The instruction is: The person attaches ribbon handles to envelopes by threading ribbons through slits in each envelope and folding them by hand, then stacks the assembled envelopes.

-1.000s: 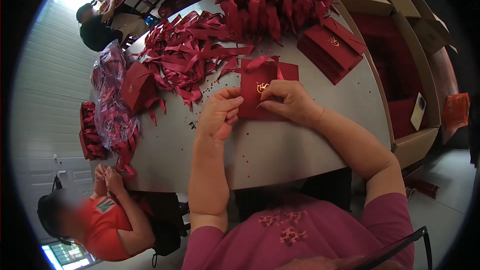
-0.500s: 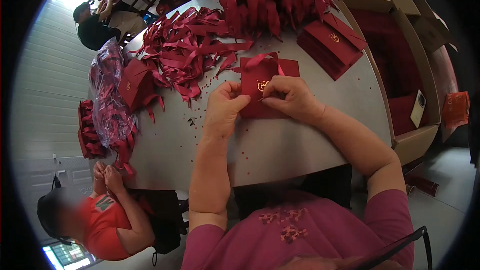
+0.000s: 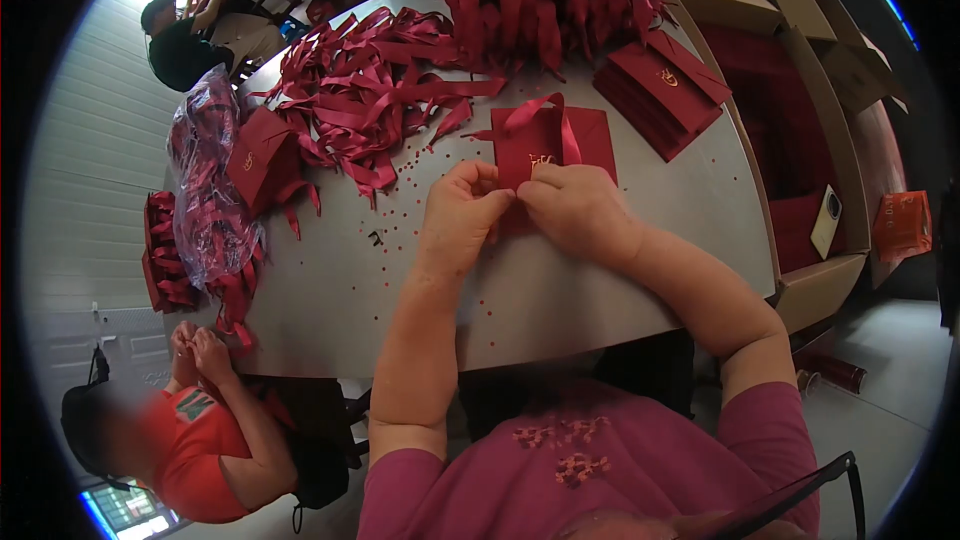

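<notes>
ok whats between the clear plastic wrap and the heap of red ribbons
A dark red bag with a gold mark, ribbons at its lower end, lies between them, seen in the head view.

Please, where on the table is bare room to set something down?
The grey table is nearly bare between the right forearm and the stacked bags; also left of the left forearm, besides small red specks. The far side is crowded with ribbons.

Dk red bag [image 3: 592,136] w/ gold logo; table [image 3: 330,290] grey.
</notes>
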Motion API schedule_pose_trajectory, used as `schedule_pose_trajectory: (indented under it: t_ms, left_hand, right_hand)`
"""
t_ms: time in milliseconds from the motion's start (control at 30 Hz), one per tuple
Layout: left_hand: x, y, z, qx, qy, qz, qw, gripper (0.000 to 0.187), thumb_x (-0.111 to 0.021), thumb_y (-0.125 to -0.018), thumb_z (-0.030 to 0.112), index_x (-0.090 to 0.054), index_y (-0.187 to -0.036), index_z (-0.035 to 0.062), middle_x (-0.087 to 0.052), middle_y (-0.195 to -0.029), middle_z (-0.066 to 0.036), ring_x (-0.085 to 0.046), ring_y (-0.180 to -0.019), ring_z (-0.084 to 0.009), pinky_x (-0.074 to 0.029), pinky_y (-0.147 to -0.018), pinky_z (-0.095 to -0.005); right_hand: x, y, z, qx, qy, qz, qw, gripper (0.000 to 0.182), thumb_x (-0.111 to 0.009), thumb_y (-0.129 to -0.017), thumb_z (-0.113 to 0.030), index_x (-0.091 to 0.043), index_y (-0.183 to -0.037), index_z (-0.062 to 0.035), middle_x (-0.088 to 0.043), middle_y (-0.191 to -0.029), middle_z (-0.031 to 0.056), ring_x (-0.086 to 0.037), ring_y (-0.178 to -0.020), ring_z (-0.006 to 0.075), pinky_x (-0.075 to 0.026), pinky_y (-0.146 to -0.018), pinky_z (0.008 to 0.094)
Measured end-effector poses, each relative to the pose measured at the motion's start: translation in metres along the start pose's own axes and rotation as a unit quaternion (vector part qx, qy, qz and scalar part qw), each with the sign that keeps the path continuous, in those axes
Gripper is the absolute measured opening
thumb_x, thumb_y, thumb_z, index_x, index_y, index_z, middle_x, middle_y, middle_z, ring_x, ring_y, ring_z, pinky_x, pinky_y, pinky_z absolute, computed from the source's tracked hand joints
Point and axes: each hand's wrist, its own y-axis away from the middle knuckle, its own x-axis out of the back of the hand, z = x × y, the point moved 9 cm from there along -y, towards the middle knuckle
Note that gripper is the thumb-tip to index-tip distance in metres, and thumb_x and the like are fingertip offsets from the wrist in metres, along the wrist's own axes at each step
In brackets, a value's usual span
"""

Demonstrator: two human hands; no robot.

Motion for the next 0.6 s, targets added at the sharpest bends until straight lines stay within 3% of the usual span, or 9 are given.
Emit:
schedule_pose_trajectory:
  t_ms: [67,200,333,400,533,600]
  left_hand:
    - [-0.001,0.000,-0.002,-0.003,-0.021,0.009,1.000,0.011,-0.065,-0.084,0.002,-0.060,-0.093,0.0033,-0.060,-0.072,0.000,-0.048,-0.050,-0.0045,-0.037,-0.043,-0.0207]
    - [0.001,0.000,-0.005,-0.022,-0.129,0.059,0.990,0.013,-0.067,-0.083,0.004,-0.060,-0.093,0.0019,-0.060,-0.070,-0.001,-0.050,-0.052,-0.0058,-0.038,-0.045,-0.0233]
    - [-0.001,-0.001,-0.007,-0.057,-0.206,0.072,0.974,0.015,-0.067,-0.081,0.004,-0.059,-0.093,0.0002,-0.060,-0.068,-0.004,-0.052,-0.055,-0.0067,-0.041,-0.048,-0.0252]
    - [-0.007,0.000,0.001,-0.125,-0.262,0.085,0.953,0.016,-0.066,-0.079,0.003,-0.058,-0.092,-0.0014,-0.060,-0.069,-0.006,-0.054,-0.059,-0.0073,-0.043,-0.052,-0.0257]
    - [-0.006,0.001,0.000,-0.105,-0.215,0.077,0.968,0.011,-0.063,-0.083,0.003,-0.060,-0.093,0.0004,-0.060,-0.071,-0.004,-0.055,-0.061,-0.0073,-0.043,-0.054,-0.0242]
    - [-0.007,-0.002,-0.013,-0.010,-0.040,-0.009,0.999,0.015,-0.057,-0.088,0.002,-0.061,-0.103,0.0029,-0.062,-0.076,0.000,-0.054,-0.058,-0.0067,-0.042,-0.050,-0.0211]
  right_hand:
    - [-0.009,0.003,-0.010,0.035,0.092,-0.046,0.994,0.010,-0.062,-0.074,-0.006,-0.056,-0.081,-0.0045,-0.057,-0.080,0.0096,-0.062,-0.070,0.0291,-0.051,-0.059,0.0386]
    - [-0.016,0.006,-0.008,0.019,0.118,-0.062,0.991,0.010,-0.060,-0.072,-0.006,-0.056,-0.080,-0.0044,-0.057,-0.080,0.0103,-0.063,-0.071,0.0284,-0.051,-0.059,0.0393]
    - [-0.018,0.007,0.012,-0.059,0.058,-0.053,0.995,0.008,-0.061,-0.075,-0.008,-0.057,-0.081,-0.0047,-0.060,-0.081,0.0121,-0.063,-0.074,0.0306,-0.051,-0.062,0.0414]
    - [-0.016,0.007,0.021,-0.090,0.025,-0.042,0.995,0.008,-0.062,-0.077,-0.010,-0.057,-0.081,-0.0048,-0.060,-0.081,0.0127,-0.063,-0.074,0.0315,-0.051,-0.064,0.0422]
    - [-0.015,0.006,0.021,-0.108,0.018,-0.046,0.993,0.008,-0.063,-0.077,-0.011,-0.059,-0.080,-0.0052,-0.061,-0.078,0.0115,-0.062,-0.076,0.0324,-0.050,-0.065,0.0432]
    - [-0.013,0.005,0.019,-0.103,0.021,-0.046,0.993,0.009,-0.063,-0.078,-0.012,-0.058,-0.080,-0.0039,-0.061,-0.078,0.0119,-0.062,-0.077,0.0322,-0.050,-0.067,0.0435]
